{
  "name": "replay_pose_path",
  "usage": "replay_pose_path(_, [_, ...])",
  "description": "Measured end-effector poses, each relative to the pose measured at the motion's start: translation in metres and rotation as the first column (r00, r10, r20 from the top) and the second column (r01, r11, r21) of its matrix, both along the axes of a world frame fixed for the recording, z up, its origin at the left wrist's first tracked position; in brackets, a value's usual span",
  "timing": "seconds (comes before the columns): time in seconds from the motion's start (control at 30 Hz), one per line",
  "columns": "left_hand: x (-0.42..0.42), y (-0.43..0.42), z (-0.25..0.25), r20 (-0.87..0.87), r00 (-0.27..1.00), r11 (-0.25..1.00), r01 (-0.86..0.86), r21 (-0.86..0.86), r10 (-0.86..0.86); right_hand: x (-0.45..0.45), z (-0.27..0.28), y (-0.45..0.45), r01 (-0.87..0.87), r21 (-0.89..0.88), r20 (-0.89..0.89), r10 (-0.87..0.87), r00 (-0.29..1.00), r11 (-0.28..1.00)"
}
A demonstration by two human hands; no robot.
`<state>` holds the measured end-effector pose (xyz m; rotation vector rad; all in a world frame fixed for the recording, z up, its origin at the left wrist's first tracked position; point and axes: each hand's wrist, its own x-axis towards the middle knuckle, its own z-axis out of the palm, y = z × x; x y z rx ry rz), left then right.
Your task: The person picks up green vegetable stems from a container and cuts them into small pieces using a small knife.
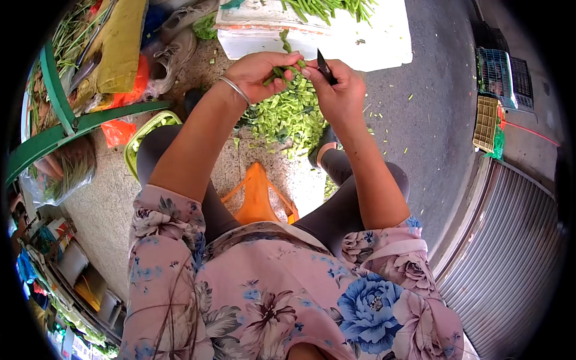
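My left hand (pixel 255 75), with a silver bangle at the wrist, is closed round a green bean pod (pixel 285 43) whose twisted end sticks up past the fingers. Close beside it, my right hand (pixel 341 96) grips a small knife (pixel 324 65), its dark blade pointing up and away from me. The right thumb and fingertips meet the pod near the left fingers. Below both hands lies a heap of cut green bean pieces (pixel 285 120); what it rests in is hidden. Behind them, a white foam box (pixel 384 45) carries long green pods (pixel 321 7).
An orange stool (pixel 256 195) stands between my legs. To the left are a light green basket (pixel 130 157), a green metal frame (pixel 90 125) and shoes (pixel 179 57). Plastic crates (pixel 495 78) and a roller shutter (pixel 510 258) line the right side.
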<state>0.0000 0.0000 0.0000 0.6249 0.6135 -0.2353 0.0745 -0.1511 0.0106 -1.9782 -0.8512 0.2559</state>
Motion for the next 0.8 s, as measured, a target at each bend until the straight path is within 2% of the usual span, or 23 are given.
replay_pose_path(0.07, [-0.001,0.001,0.001,0.054,0.998,0.995,0.035,-0.089,-0.03,-0.001,-0.001,0.001,0.01,0.114,-0.021,-0.007,1.0,0.993])
replay_pose_path(0.2, [-0.001,0.002,0.005,0.049,0.999,0.991,0.01,-0.13,-0.004,-0.003,-0.001,0.008,0.002,0.237,0.025,-0.009,1.0,0.971])
replay_pose_path(0.27, [-0.002,0.003,0.009,0.107,0.994,0.993,-0.027,-0.112,0.039,-0.002,0.0,0.012,0.133,0.307,-0.343,-0.02,0.939,0.942])
replay_pose_path(0.3, [-0.002,0.004,0.008,0.106,0.994,0.994,-0.026,-0.11,0.038,0.0,0.004,0.013,0.134,0.309,-0.344,-0.02,0.939,0.942])
replay_pose_path(0.37, [-0.001,0.004,0.004,0.147,0.989,0.999,-0.019,-0.041,0.025,0.008,0.014,0.011,0.388,0.265,-0.649,-0.135,0.749,0.883])
replay_pose_path(0.4, [-0.001,0.003,0.004,0.147,0.989,0.999,-0.024,-0.046,0.03,0.017,0.016,0.006,0.439,0.317,-0.744,-0.066,0.665,0.841])
replay_pose_path(0.43, [-0.002,0.001,0.005,0.146,0.989,1.0,-0.014,-0.003,0.015,0.025,0.02,0.002,0.509,0.271,-0.772,-0.131,0.622,0.817])
replay_pose_path(0.5, [-0.002,0.002,0.005,0.142,0.99,0.999,0.0,0.042,-0.006,0.047,0.028,-0.008,0.582,0.371,-0.729,-0.161,0.665,0.724])
replay_pose_path(0.6, [-0.005,0.003,0.003,0.135,0.991,0.998,0.002,0.059,-0.01,0.071,0.029,-0.027,0.717,0.379,-0.727,-0.291,0.622,0.586])
replay_pose_path(0.63, [-0.005,0.003,0.005,0.129,0.991,0.994,0.013,0.108,-0.027,0.07,0.03,-0.029,0.716,0.378,-0.725,-0.293,0.623,0.587])
replay_pose_path(0.7, [-0.004,0.001,0.008,0.123,0.991,0.987,0.022,0.158,-0.042,0.06,0.03,-0.027,0.408,0.208,-0.537,-0.245,0.807,0.889])
replay_pose_path(0.8, [-0.005,-0.003,0.007,0.113,0.991,0.968,0.048,0.245,-0.078,0.025,0.022,-0.008,0.058,0.027,-0.435,-0.04,0.899,0.998])
